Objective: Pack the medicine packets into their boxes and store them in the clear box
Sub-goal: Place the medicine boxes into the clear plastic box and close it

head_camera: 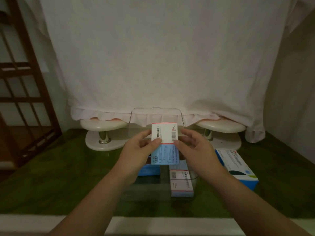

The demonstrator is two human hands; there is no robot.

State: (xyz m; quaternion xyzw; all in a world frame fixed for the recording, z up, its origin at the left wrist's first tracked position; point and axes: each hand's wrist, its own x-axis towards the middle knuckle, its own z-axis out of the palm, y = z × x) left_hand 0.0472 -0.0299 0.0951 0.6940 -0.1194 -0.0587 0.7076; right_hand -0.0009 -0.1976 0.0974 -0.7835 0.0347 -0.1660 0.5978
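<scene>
My left hand (139, 149) and my right hand (190, 145) hold two medicine boxes above the clear box (192, 183). The upper one is a white box with red edges and a barcode (166, 133), pinched from both sides. Under it is a light blue box (166, 155), partly hidden by my left fingers. Inside the clear box lie a white-and-blue medicine box (181, 184) at the right and a blue box (149, 170) at the left. The clear lid (155, 116) stands open behind.
A larger white, blue and green carton (238, 166) lies on the green table (51, 176) to the right of the clear box. Two white oval stands (104, 133) sit at the back under a pale cloth. A wooden lattice frame (25, 82) stands at left.
</scene>
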